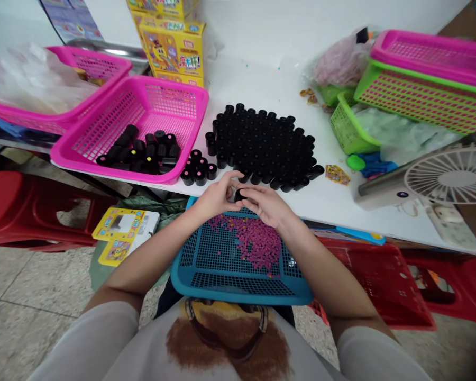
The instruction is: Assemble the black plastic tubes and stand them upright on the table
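My left hand (pixel 218 197) and my right hand (pixel 266 205) meet above the far edge of a blue mesh tray (pixel 238 283) on my lap. Together they pinch one small black cylinder (pixel 240 195). Both sets of fingers are curled round it. The tray holds a heap of tiny purple beads (pixel 256 241). Just beyond my hands, on the white table (pixel 262 79), stands a large block of upright black cylinders (pixel 262 145). A smaller group of black cylinders (pixel 198 168) stands to its left.
A pink basket (pixel 143 106) at the left holds several black cylinders lying down. More pink and green baskets (pixel 420 90), yellow boxes (pixel 174 50), a white fan (pixel 448 177) and a plastic bag sit round the table. Red crates (pixel 376 280) and a red stool (pixel 31 206) stand on the floor.
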